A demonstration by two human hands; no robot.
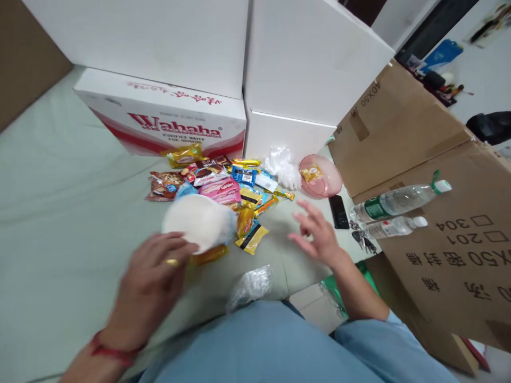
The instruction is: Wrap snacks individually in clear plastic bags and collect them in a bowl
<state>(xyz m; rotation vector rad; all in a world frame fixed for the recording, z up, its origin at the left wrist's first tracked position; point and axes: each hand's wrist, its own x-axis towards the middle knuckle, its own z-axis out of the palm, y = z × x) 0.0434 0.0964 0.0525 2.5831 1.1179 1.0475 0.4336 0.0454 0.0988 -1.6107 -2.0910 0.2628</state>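
My left hand (pixel 151 282) is closed around the rim of a white bowl-shaped container (pixel 197 222), holding it tilted just above a pale green cloth surface (pixel 67 213). A gold ring shows on one finger and a red cord on the wrist. My right hand (pixel 317 231) hovers open with fingers spread, holding nothing, to the right of a pile of several wrapped snacks (pixel 223 186). A pink bowl (pixel 321 178) with a yellow packet inside lies beyond the right hand. A crumpled clear plastic wrapper (pixel 251 284) rests near my knee.
A Wahaha carton (pixel 167 117) and plain white boxes (pixel 311 69) stand behind the snacks. Brown cardboard boxes (pixel 447 229) at the right carry two water bottles (pixel 399 205). A black phone (pixel 338 211) and keys (pixel 363 239) lie beside them. White plastic bags (pixel 283 165) sit by the pink bowl.
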